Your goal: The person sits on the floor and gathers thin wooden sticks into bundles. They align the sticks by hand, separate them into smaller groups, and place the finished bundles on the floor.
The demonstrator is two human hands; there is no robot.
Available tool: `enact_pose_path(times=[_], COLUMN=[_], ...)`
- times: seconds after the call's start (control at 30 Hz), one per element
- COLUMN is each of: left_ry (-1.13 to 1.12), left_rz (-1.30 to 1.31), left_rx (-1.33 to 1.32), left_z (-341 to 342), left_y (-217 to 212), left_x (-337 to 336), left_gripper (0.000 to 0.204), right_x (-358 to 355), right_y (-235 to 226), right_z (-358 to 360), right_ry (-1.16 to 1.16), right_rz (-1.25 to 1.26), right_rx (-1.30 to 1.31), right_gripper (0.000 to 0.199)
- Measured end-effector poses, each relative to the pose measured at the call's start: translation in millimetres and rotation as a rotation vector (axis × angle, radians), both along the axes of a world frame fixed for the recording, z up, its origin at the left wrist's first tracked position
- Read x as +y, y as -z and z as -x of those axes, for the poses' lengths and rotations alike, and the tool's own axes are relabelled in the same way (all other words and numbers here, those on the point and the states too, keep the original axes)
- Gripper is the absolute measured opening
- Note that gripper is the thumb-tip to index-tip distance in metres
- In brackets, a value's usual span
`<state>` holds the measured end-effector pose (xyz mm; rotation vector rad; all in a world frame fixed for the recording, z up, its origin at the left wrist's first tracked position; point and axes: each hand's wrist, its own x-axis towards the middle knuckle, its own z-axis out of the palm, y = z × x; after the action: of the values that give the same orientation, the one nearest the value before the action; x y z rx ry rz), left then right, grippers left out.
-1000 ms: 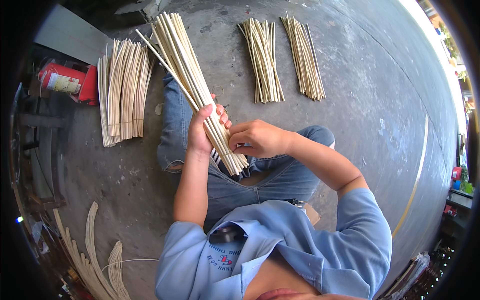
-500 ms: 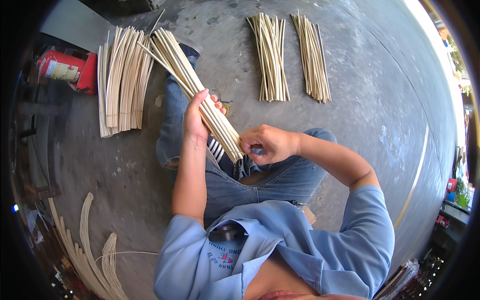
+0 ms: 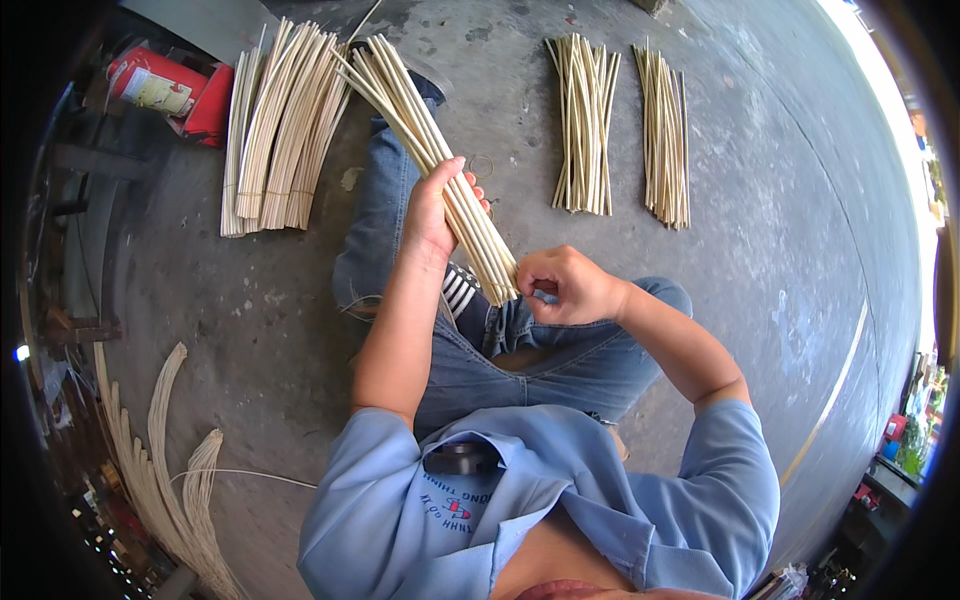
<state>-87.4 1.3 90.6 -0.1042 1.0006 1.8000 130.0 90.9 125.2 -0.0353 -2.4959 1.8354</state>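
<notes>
Concrete floor (image 3: pixel 780 300), I'm seated on it, legs out. Left hand (image 3: pixel 432 205) clamped around a bundle of cane sticks (image 3: pixel 440 165), mid-length, bundle slanting away from my lap. Right hand (image 3: pixel 570 285) curled shut at the bundle's near end, fingertips pinching there; what they pinch is hidden. Beyond the bundle: wider cane stack (image 3: pixel 280 130) to its left, two thinner bundles (image 3: pixel 620 125) to its right.

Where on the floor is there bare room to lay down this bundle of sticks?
Bare concrete lies right of the two small stick piles, and below the wide pile, left of the jeans. It is crowded between the left hand, right hand and bundle, and by the curved strips.
</notes>
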Motion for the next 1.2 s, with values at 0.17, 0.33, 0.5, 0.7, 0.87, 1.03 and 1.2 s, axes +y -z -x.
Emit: enact_pose_path(times=[0.17,0.33,0.5,0.7,0.87,1.03,1.2], left_ry=[-0.041,-0.065,-0.087,-0.138,-0.171,-0.199,-0.250], left_rz=[0.069,0.074,0.039,0.057,-0.017,-0.016,-0.046], left_rx=[0.233,0.175,-0.003,0.064,0.014,-0.047,-0.067], left_z=[-2.9,7.7,14.6,8.9,24.9,40.2,45.3], left_y=[-3.0,-5.6,2.1,3.6,7.7,3.0,-2.1], left_x=[3.6,3.2,0.9,8.6,12.4,16.6,16.1], left_gripper=[0.025,0.024,0.025,0.024,0.022,0.021,0.018], right_x=[8.7,10.7,7.7,14.3,20.8,12.0,14.0], right_y=[3.3,1.4,-12.0,-0.9,-3.7,-16.7,-14.6], right_z=[11.5,16.3,20.5,15.3,26.7,34.4,33.1], right_ry=[-0.059,-0.077,-0.051,-0.016,0.141,0.241,0.250], right_rz=[-0.277,-0.121,-0.123,-0.332,-0.491,-0.498,-0.347], right_rx=[-0.031,0.147,0.261,0.332,0.406,0.443,0.289], right_gripper=[0.016,0.016,0.015,0.017,0.017,0.017,0.013])
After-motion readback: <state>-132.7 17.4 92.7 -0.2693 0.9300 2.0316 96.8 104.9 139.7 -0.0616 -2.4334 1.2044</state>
